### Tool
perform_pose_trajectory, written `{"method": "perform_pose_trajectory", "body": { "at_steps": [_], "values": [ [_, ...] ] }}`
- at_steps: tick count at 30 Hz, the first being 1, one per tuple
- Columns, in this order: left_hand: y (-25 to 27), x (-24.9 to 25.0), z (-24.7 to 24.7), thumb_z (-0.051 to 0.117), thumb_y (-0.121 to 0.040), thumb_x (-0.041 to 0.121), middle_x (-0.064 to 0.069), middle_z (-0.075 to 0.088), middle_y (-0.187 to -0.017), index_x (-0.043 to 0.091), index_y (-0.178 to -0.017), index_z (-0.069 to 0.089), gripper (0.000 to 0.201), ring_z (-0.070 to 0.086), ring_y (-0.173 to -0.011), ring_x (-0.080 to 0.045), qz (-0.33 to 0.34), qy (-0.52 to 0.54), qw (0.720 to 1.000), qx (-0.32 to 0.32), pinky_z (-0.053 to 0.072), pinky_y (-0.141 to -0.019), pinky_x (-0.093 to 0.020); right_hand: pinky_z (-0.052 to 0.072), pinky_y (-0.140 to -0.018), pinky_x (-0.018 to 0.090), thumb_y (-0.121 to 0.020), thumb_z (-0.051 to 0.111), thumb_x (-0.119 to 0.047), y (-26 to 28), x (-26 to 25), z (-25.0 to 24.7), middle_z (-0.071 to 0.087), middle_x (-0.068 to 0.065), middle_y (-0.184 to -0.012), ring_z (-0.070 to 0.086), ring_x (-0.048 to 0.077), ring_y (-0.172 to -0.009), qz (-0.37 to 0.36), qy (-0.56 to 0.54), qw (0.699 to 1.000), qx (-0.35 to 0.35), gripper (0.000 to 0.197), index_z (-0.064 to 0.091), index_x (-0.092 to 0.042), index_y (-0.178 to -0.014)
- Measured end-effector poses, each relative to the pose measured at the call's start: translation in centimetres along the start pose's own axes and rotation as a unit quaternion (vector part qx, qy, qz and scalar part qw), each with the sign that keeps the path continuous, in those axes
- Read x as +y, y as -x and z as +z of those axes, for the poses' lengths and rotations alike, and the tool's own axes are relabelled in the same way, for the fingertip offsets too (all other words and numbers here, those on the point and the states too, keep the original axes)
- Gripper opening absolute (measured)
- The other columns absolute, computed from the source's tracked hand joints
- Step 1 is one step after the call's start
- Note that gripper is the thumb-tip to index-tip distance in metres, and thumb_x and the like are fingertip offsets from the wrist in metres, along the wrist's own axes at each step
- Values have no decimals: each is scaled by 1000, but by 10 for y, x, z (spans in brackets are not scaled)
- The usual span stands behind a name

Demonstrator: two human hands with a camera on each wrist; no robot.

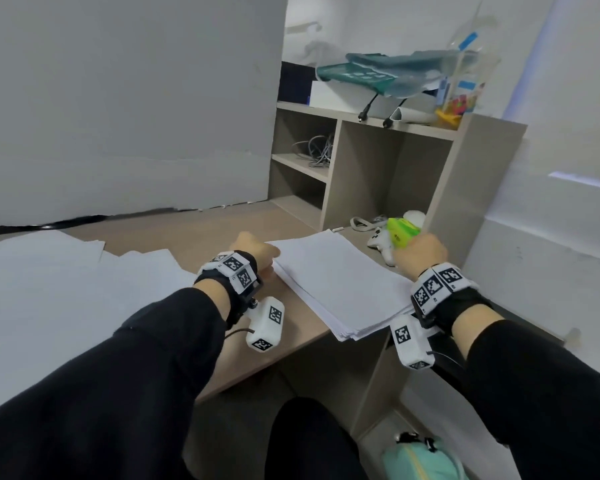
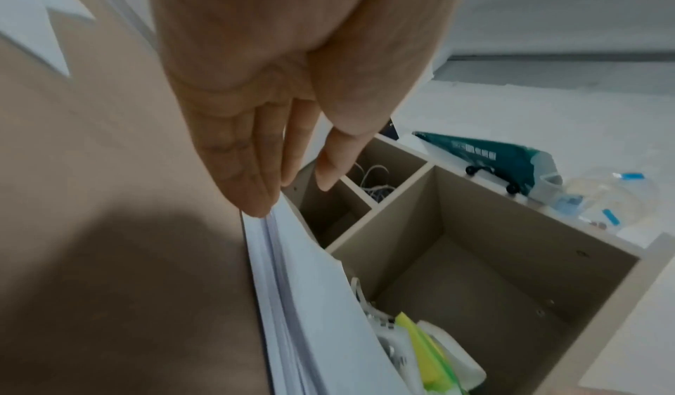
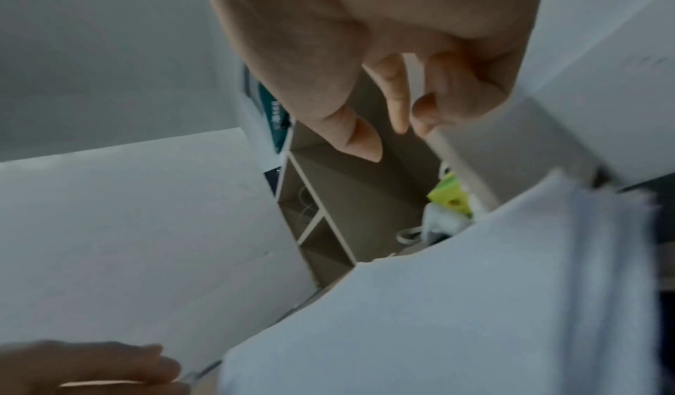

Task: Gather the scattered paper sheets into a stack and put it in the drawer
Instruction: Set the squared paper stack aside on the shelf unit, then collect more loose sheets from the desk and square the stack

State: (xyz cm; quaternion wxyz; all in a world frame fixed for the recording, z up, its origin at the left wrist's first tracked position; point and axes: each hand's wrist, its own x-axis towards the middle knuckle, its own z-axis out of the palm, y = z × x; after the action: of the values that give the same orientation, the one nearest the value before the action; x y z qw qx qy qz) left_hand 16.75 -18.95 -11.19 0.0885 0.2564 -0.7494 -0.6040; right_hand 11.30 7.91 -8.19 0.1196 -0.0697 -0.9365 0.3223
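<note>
The paper stack (image 1: 340, 282) lies at the desk's (image 1: 146, 233) two-o'clock corner, overhanging slightly. The left hand (image 1: 253, 249) presses straight fingers against its nine-o'clock edge; the right hand (image 1: 420, 251), loosely curled, grips nothing. Thin sheets will slide and flop: clamp both long edges.

My right hand (image 3: 383, 55) hung above the paper stack (image 3: 438, 314) with fingers (image 3: 398, 107) loosely curled, holding nothing. Beyond it stood the open shelf unit (image 3: 328, 199) with a yellow-green object (image 3: 451, 199). My left hand (image 3: 84, 366) appeared low at the corner, blurred.
</note>
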Motion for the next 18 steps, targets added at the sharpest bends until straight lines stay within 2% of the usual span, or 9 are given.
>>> {"method": "perform_pose_trajectory", "body": {
  "at_steps": [2, 4, 6, 8, 10, 12, 14, 15, 18],
  "values": [
    [6, 7, -23, 69, -91, 6, -20, 70, -86, -7, -96, 64, 14, 66, -60, -28, -4, 0, 1000, 1, 59, -55, -33, 50, -78, 35, -90, 57, -18, 8, -29, 11, 67, 19, -109, 63, 34, -92, -48, -28, 996, -66, 26, 66, -1, -108],
    [13, 11, -50, 66, -93, 6, -18, 70, -86, -5, -99, 65, 13, 66, -60, -25, -5, -2, 1000, 3, 58, -54, -30, 52, -63, 31, -89, 53, -8, 22, -60, 31, 68, 17, -90, 61, 26, -68, -57, -107, 980, -155, 18, 66, 1, -98],
    [22, 11, -84, 64, -94, 7, -15, 71, -86, -1, -99, 65, 10, 69, -68, -26, -8, 5, 1000, 9, 59, -68, -34, 49, -51, 25, -88, 52, -2, 40, -94, 55, 65, 15, -78, 57, 20, -55, -49, -150, 959, -236, 13, 63, 2, -94],
    [31, 6, -124, 63, -94, 11, -11, 73, -89, 4, -99, 65, 8, 70, -78, -25, -25, -4, 999, 25, 57, -84, -38, 49, -47, 24, -87, 55, -1, 59, -125, 79, 64, 15, -74, 58, 21, -51, -50, -145, 940, -304, 8, 61, 2, -90],
    [42, 0, -166, 62, -95, 16, -7, 74, -96, 8, -103, 66, 12, 69, -84, -22, -44, -19, 997, 55, 54, -88, -38, 44, -43, 24, -86, 57, -2, 78, -151, 105, 58, 13, -68, 52, 21, -43, -52, -134, 920, -366, 2, 57, -2, -84],
    [54, -7, -209, 61, -96, 18, -4, 71, -102, 10, -103, 65, 12, 65, -87, -19, -59, -56, 991, 107, 51, -79, -33, 35, -43, 24, -85, 58, -6, 93, -173, 132, 49, 9, -66, 40, 18, -38, -58, -123, 905, -404, 5, 56, -2, -84],
    [65, -17, -251, 63, -95, 17, -6, 67, -107, 4, -107, 64, 17, 62, -93, -22, -67, -135, 970, 190, 47, -76, -31, 36, -44, 26, -85, 64, -13, 106, -193, 155, 51, 8, -68, 45, 21, -48, -100, -68, 904, -411, 22, 62, 2, -101],
    [71, -23, -272, 65, -94, 17, -8, 63, -107, 3, -111, 63, 22, 59, -95, -25, -71, -180, 954, 230, 45, -77, -31, 40, -48, 29, -86, 65, -15, 113, -203, 163, 52, 8, -68, 49, 22, -55, -124, -42, 904, -408, 23, 64, 2, -102],
    [94, -48, -329, 66, -95, 18, -17, 58, -114, -4, -127, 59, 39, 57, -104, -31, -140, -270, 909, 283, 45, -83, -31, 45, -64, 33, -90, 64, -18, 129, -225, 174, 50, 5, -69, 48, 19, -61, -161, -2, 905, -393, 13, 59, -7, -85]
  ]
}}
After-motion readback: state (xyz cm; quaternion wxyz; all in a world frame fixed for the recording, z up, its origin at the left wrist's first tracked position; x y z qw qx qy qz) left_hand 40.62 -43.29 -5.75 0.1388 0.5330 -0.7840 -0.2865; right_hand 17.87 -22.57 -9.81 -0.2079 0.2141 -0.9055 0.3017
